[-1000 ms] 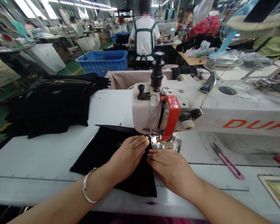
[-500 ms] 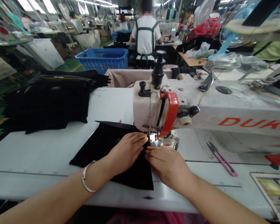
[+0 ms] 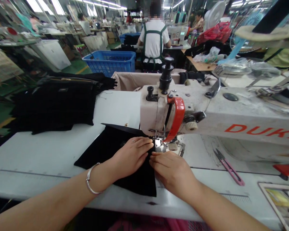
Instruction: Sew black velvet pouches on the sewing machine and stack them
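A black fabric piece [image 3: 137,184] lies on the sewing machine's bed, its right edge by the presser foot [image 3: 158,142]. My left hand [image 3: 132,155] rests on top of it, fingers stretched out and lying flat, fingertips just left of the foot. In front of the foot, my right hand [image 3: 172,166] has its fingers and thumb closed on the fabric's right edge. The thumb is partly hidden. The sewing machine [image 3: 202,109] has a red guard [image 3: 178,118] over the needle area, and the needle tip cannot be made out.
Stacked black fabric pieces [image 3: 55,109] lie at the table's left. Pink-handled thread snips [image 3: 230,166] lie right of the needle area. A parts tray [image 3: 283,199] is at the front right. Behind the machine are a blue basket [image 3: 110,62] and a person in an apron [image 3: 154,41].
The whole view has shifted slightly. Both hands keep nearly the same place on the fabric beside the presser foot, and the fabric has barely moved.
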{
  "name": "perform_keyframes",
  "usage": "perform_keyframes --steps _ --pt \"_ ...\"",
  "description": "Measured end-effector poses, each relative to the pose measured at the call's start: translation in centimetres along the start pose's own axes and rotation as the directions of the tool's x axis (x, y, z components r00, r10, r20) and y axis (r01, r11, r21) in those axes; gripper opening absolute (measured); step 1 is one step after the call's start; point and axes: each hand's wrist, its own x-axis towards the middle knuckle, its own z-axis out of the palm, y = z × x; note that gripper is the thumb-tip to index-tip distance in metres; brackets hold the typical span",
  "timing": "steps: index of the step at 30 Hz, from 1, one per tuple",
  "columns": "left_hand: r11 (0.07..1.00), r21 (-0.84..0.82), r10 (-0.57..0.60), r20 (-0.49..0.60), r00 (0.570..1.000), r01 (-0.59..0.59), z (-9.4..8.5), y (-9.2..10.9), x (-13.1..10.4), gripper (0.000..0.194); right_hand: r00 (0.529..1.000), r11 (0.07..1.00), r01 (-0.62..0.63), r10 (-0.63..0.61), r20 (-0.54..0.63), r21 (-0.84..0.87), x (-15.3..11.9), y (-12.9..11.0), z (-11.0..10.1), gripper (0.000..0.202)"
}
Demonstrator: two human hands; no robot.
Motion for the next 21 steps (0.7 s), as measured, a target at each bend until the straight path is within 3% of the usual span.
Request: perform_keyframes --steps 5,9,10,12,14,17,21 --pt "1.0 -0.016 -0.023 0.09 0.996 0.024 -1.1 0.0 0.0 0.039 1.0 0.999 -0.019 0.02 0.024 -0.036 0.4 -0.4 -0.5 0.022" --pt "0.999 -0.029 0.029 0.217 0.976 -0.023 -2.8 2.5 -2.7 0.091 0.972 0.995 -0.086 0.097 0.213 -0.057 -1.0 -1.1 -3.8 0.047" --pt "0.999 -0.023 0.048 0.246 0.968 -0.044 -3.0 3.2 -3.6 0.091 0.963 0.991 -0.11 0.127 0.237 -0.082 -1.6 -1.0 -4.8 0.055" --pt "0.997 -0.009 0.074 0.261 0.962 -0.075 -3.1 4.4 -5.2 0.072 0.953 0.974 -0.152 0.189 0.237 -0.167 -2.5 -0.4 -6.1 0.061" --pt "0.998 -0.012 0.068 0.211 0.975 -0.067 -2.7 5.0 -6.2 0.059 0.946 0.949 -0.197 0.25 0.206 -0.245 -2.7 0.7 -6.4 0.049" --pt "0.998 -0.058 0.02 0.098 0.995 -0.014 -1.8 4.8 -6.8 0.056 0.922 0.899 -0.323 0.37 0.118 -0.295 -1.2 2.4 -5.1 0.012" --pt "0.984 -0.172 -0.055 -0.025 0.998 0.05 -1.0 4.1 -7.0 0.049 0.892 0.849 -0.437 0.451 -0.026 -0.297 0.9 2.7 -3.3 0.012"
